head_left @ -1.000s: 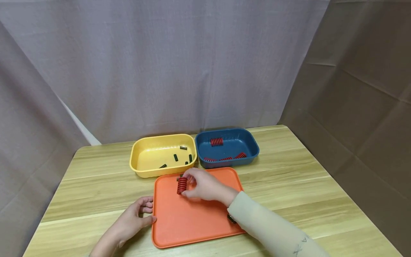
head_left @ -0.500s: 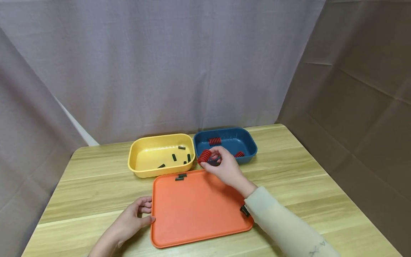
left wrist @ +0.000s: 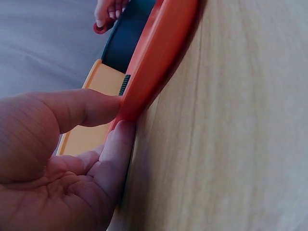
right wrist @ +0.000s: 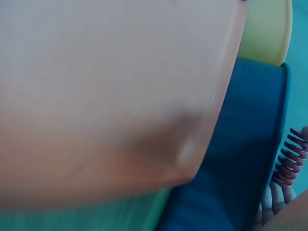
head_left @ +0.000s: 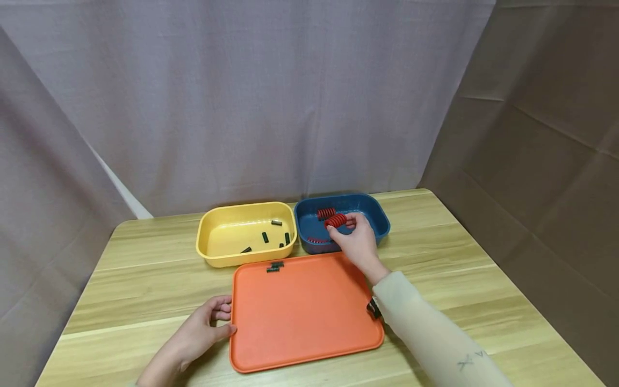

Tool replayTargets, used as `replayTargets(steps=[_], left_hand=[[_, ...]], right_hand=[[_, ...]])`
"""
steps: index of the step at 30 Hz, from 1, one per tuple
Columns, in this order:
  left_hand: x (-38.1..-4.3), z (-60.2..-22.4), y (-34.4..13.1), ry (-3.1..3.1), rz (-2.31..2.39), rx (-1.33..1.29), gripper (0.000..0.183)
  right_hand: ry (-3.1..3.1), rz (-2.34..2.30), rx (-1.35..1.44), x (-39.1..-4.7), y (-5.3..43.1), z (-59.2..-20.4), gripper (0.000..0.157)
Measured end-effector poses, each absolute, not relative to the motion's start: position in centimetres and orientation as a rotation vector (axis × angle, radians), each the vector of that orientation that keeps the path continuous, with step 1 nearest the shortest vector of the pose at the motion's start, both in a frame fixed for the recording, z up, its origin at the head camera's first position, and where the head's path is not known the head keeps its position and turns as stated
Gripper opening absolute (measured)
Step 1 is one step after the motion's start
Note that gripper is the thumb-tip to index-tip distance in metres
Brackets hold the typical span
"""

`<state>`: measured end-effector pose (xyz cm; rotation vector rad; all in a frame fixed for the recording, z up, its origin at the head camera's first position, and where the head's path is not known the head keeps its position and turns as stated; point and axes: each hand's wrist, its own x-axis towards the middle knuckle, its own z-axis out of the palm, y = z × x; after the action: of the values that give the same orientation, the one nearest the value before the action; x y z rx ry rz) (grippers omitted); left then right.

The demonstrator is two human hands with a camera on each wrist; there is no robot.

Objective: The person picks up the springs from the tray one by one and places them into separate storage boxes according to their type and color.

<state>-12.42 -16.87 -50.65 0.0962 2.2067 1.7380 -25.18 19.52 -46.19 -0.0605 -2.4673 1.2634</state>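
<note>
My right hand (head_left: 360, 242) pinches a red coil spring (head_left: 336, 220) over the blue bin (head_left: 369, 215). In the right wrist view that red spring (right wrist: 291, 159) shows at the far right edge, between the fingertips. My left hand (head_left: 200, 330) holds the left rim of the orange tray (head_left: 304, 317), thumb on the rim and fingers against its outer side, as the left wrist view shows. Two small dark springs (head_left: 275, 267) lie side by side at the tray's far left edge. Inside the blue bin, another red spring (head_left: 326, 213) lies at the back.
A yellow bin (head_left: 227, 231) with several small dark springs stands left of the blue bin, behind the tray. All rest on a wooden table (head_left: 145, 269). A grey curtain (head_left: 242, 107) hangs behind, and a brown cloth wall (head_left: 541, 161) stands to the right.
My right hand has carried the red spring from the tray's far left part rightward and away, to over the blue bin. The two dark springs have come into clear sight. My left hand keeps its place.
</note>
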Motion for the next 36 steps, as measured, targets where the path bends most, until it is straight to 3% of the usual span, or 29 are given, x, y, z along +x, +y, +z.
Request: replayTargets(steps=[36], left_hand=[[-12.46,-50.56,-16.84,2.190,1.742,0.073,0.064]], right_hand=[[-2.555,1.208,-0.078,-25.92,19.75,-46.80,0.057]])
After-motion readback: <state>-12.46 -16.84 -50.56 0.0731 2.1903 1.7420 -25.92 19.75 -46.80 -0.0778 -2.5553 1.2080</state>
